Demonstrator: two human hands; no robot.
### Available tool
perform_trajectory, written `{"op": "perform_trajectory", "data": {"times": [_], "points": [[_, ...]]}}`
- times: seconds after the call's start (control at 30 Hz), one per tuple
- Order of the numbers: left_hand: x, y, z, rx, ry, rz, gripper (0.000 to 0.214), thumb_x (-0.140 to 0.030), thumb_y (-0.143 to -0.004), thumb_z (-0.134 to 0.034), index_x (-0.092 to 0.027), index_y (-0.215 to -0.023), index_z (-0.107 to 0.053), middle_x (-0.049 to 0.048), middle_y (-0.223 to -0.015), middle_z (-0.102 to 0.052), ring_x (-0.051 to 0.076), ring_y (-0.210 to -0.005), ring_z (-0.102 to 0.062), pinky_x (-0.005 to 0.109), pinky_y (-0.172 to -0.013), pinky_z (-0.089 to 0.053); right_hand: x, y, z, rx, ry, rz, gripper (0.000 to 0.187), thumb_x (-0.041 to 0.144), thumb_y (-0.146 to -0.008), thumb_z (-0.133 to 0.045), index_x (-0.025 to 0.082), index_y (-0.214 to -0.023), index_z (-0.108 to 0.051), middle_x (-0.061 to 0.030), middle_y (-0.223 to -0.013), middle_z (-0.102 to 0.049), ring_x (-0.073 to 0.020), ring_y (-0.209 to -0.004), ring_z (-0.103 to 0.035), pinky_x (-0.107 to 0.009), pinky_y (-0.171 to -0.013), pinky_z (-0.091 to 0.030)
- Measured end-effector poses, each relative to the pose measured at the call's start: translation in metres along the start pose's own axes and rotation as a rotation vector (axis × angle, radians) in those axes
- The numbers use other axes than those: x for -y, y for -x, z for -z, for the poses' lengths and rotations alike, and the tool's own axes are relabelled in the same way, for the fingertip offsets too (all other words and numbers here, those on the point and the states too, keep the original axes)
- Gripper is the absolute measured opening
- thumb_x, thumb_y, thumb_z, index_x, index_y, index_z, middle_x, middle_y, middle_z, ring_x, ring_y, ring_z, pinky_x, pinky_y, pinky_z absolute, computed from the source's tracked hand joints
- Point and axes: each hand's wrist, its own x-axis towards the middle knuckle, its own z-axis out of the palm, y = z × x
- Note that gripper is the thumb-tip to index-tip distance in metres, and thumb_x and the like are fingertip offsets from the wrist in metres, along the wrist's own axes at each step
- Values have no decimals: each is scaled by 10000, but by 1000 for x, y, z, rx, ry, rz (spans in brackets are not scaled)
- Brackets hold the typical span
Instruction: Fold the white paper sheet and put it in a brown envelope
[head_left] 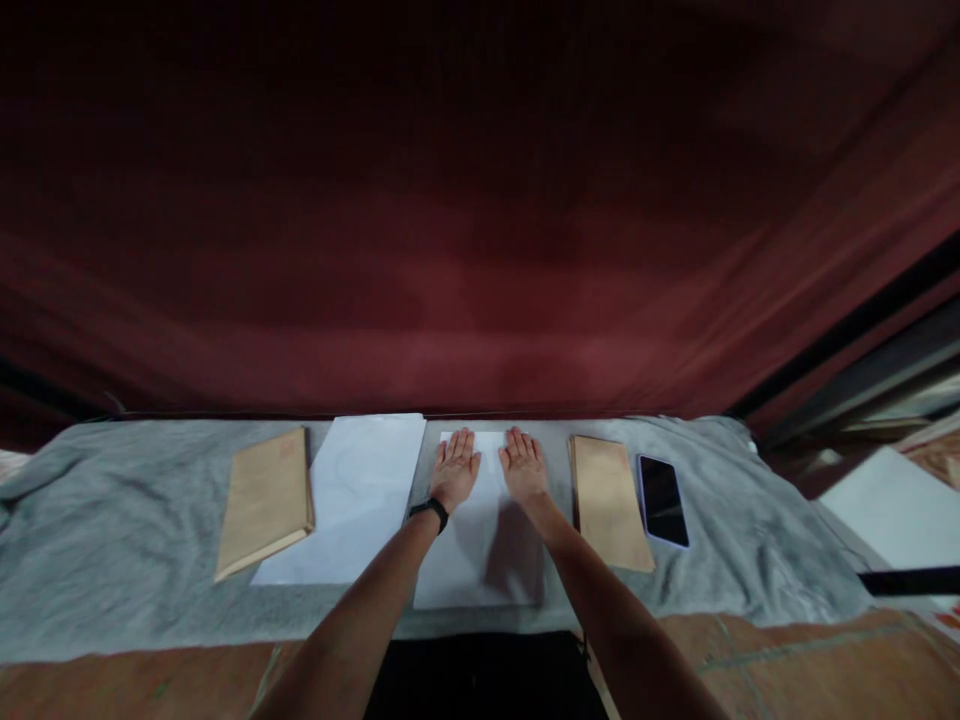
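Lying palm-down, left hand (455,472) and right hand (523,467) touch paper (471,550).

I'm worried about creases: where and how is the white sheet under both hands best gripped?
Probably pinch the white sheet by its near edge, from the wearer's side; that edge lies flat and uncovered, while the left hand and right hand rest toward its far end.

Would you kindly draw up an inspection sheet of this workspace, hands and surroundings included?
Surface: grey cloth, wrinkled towards both ends.
Work items: centre paper under both hands; left paper, partly covered by the left brown stack; right brown stack right of the centre paper.
Clutter: phone, beside the right brown stack.
Hands: left hand and right hand open, palms down.
Cables: nothing clearly identifiable.
Surroundings: dark red panel beyond; tiled floor nearer.
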Motion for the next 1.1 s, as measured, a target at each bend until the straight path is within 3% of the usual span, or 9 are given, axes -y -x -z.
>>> {"op": "perform_trajectory", "data": {"times": [0.23, 0.4, 0.5, 0.6, 0.7, 0.8, 0.93, 1.1], "points": [[12, 5, -11, -103, 5, 66, 612, -357, -1018, -245, -88, -1563, -320, 179, -1600, -361, 284, -1513, -290, 509, -1222, -258, -6, 6, 2, -55, 43, -135, 553, 355, -1068, -275, 46, -1486, -461, -216, -1546, -438, -315, -1421, -440, -525, -1176, -292], [10, 5, 1, -17, 13, 195, 617, -376, -1029, -224, -73, -1554, -334, 163, -1612, -347, 268, -1526, -256, 460, -1246, -210, -8, 6, 11, -21, 45, -182, 553, 353, -1062, -287, 53, -1498, -445, -208, -1555, -431, -312, -1434, -420, -519, -1185, -274], [5, 14, 11, 8, 49, 237, 623, -390, -1023, -265, -33, -1522, -378, 213, -1589, -365, 318, -1505, -300, 505, -1224, -261, -9, 9, 19, -26, 7, -200, 549, 327, -1052, -292, 36, -1488, -454, -225, -1532, -459, -312, -1410, -454, -510, -1170, -312], [-7, 47, 14, -26, 73, 156, 594, -361, -1012, -323, -90, -1539, -366, 182, -1607, -350, 313, -1510, -292, 514, -1210, -300, -1, 31, 27, -45, -35, -153, 549, 308, -1043, -311, 39, -1510, -415, -231, -1538, -449, -301, -1424, -439, -511, -1160, -340], [-24, 99, 9, -157, 62, -126, 581, -290, -1005, -337, -192, -1576, -300, 102, -1652, -282, 274, -1534, -234, 522, -1215, -301, 17, 71, 35, -40, -67, 13, 532, 284, -1047, -307, 94, -1538, -382, -190, -1581, -403, -280, -1465, -384, -514, -1172, -335], [-35, 142, 0, -158, 9, -288, 636, -188, -949, -390, -147, -1575, -286, 118, -1643, -305, 250, -1531, -248, 494, -1236, -272, 36, 113, 42, 38, -77, 204, 491, 242, -1041, -332, 145, -1507, -451, -144, -1585, -414, -255, -1483, -359, -486, -1191, -325], [-33, 166, -3, -135, -46, -257, 569, -227, -976, -390, -107, -1532, -364, 145, -1583, -416, 245, -1502, -323, 483, -1234, -279, 42, 144, 47, 26, -36, 201, 498, 280, -1054, -331, 97, -1502, -448, -160, -1557, -452, -256, -1463, -393, -467, -1196, -317], [-22, 175, 9, -142, -25, -228, 558, -389, -1029, -385, -110, -1511, -392, 154, -1588, -405, 250, -1502, -323, 477, -1236, -265, 27, 156, 52, -21, 25, 144, 540, 345, -1070, -295, 66, -1519, -408, -199, -1549, -447, -290, -1428, -436, -506, -1175, -317]]}}
